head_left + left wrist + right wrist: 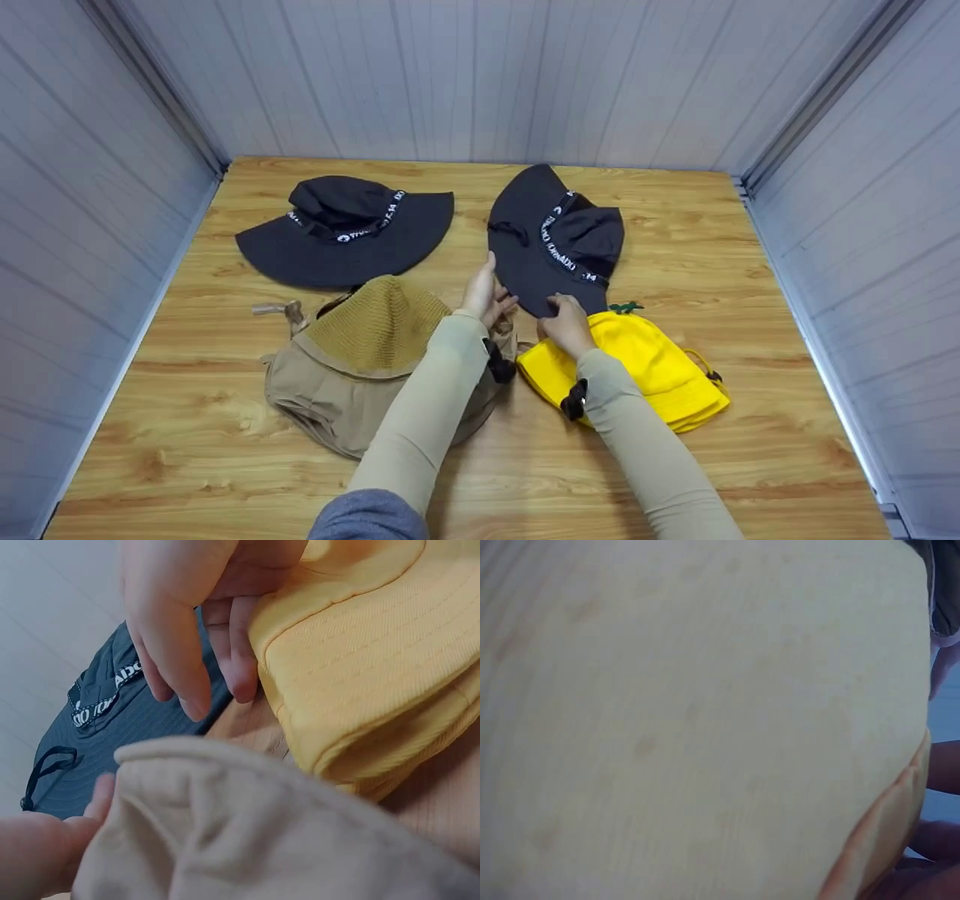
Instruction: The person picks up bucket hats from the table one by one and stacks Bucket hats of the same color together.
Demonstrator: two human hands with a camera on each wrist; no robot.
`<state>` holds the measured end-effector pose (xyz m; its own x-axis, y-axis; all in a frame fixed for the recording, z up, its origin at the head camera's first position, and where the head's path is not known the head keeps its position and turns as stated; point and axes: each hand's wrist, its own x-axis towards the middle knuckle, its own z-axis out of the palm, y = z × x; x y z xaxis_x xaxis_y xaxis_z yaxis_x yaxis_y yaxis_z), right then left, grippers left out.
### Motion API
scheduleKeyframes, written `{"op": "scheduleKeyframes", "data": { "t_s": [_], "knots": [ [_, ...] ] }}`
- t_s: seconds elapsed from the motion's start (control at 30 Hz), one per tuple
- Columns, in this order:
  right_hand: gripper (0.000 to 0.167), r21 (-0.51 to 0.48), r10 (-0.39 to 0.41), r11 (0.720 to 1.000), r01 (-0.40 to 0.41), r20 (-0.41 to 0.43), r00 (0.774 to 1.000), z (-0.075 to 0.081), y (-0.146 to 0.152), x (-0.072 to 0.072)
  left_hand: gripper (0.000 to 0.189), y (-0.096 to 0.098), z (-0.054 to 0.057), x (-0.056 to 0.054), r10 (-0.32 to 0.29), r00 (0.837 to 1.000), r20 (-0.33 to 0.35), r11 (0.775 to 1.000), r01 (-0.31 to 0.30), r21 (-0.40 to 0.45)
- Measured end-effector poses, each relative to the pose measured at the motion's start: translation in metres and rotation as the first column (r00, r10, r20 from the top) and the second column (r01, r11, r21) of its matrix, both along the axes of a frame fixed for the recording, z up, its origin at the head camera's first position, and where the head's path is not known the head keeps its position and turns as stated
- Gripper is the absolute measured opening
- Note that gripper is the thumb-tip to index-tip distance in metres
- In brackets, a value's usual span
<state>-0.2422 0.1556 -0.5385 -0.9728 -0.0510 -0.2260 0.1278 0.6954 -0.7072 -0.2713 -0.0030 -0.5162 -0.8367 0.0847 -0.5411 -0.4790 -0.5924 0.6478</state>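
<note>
A black bucket hat (517,259) with white-lettered band lies at the back right, its brim towards my hands. My left hand (484,296) is by the lower left of that brim, over the edge of a tan hat (322,390), thumb raised and fingers extended. Loosely bent, the fingers of my right hand (568,324) are at the brim's lower edge; in the left wrist view they hang down beside a yellow hat (360,675). Whether they touch the brim is unclear. Yellow cloth (705,705) fills most of the right wrist view.
Another black hat (405,232) with a lettered band lies at the back left, against the tan hat's top. The yellow hat has a green tip (626,307) and a cord loop. Pale panel walls (472,82) enclose the wooden tabletop (187,450) on three sides.
</note>
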Motion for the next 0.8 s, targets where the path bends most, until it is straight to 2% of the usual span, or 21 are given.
{"op": "scheduleKeyframes", "data": {
  "t_s": [0.27,0.57,0.8],
  "knots": [
    [0.056,-0.012,-0.008,1.0,0.008,0.03,1.0,-0.0008,0.0006,-0.0004,0.072,-0.0041,-0.0033,0.0,0.063,0.997,0.035,0.998,-0.064,0.007],
    [0.058,-0.043,-0.007,0.999,0.009,0.054,0.999,-0.0011,-0.0007,0.0001,0.073,-0.0065,-0.006,0.0,0.037,0.997,0.072,0.996,-0.031,-0.086],
    [0.058,-0.064,-0.015,0.998,0.017,0.04,0.999,-0.0023,-0.0015,0.0017,0.068,-0.0069,-0.0081,0.0022,0.004,0.998,0.06,0.984,0.006,-0.177]
  ]
}}
